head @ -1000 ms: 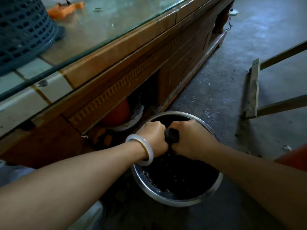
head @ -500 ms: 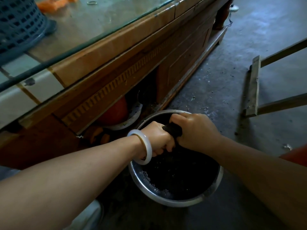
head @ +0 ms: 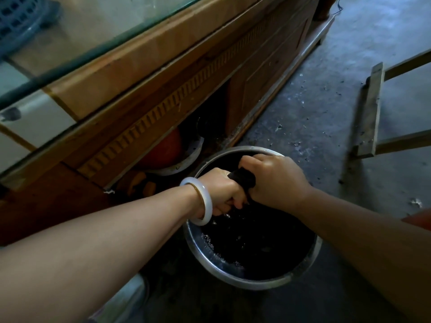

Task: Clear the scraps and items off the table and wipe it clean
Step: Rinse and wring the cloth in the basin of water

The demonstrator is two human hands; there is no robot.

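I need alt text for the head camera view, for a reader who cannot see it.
Two bare hands, left hand and right hand, grip a dark cloth over a metal basin of dark water on the floor, beside a glass-topped wooden table.

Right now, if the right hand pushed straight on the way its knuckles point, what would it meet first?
The left hand: the right hand points at it along the dark cloth both grip above the metal basin. Depth looks matched, though one view can't confirm.

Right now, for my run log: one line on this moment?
left hand: shut on cloth | right hand: shut on cloth | wringing over metal basin | table: unwiped
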